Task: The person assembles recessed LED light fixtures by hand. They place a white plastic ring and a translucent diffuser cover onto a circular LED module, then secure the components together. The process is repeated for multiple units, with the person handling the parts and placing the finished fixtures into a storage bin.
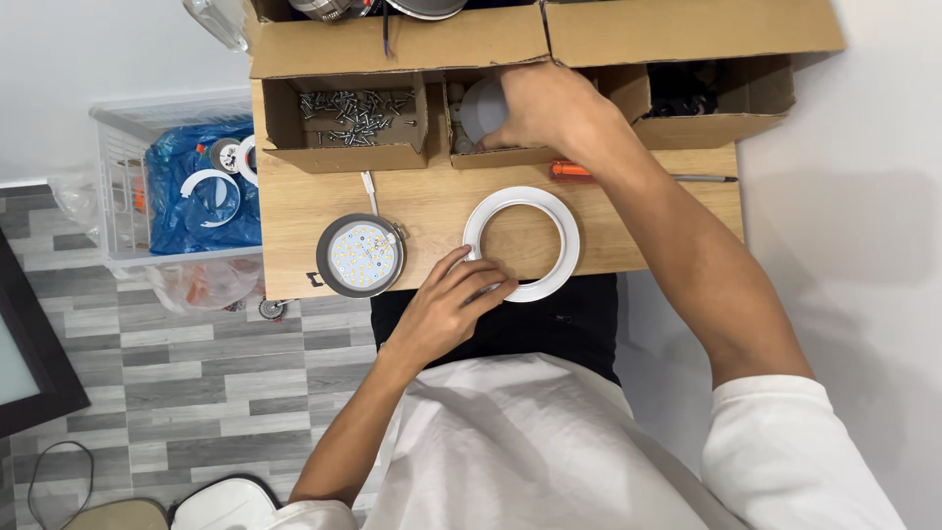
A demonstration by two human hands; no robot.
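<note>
A white plastic ring [564, 231] lies flat on the small wooden table [432, 201]. My left hand [446, 304] pinches its near-left rim with fingers and thumb. My right hand [540, 103] reaches into the middle cardboard box [496, 155] at the table's far side and closes around a white round disc [478, 108]. A round grey lamp body with a board of small yellow LEDs [361, 255] rests to the left of the ring, with a white wire running off it.
A cardboard box of dark screws [353, 118] sits far left, another box with black parts [687, 93] far right. An orange-handled screwdriver [589, 172] lies behind the ring. A clear crate with a blue bag and white rings [186, 186] stands left of the table.
</note>
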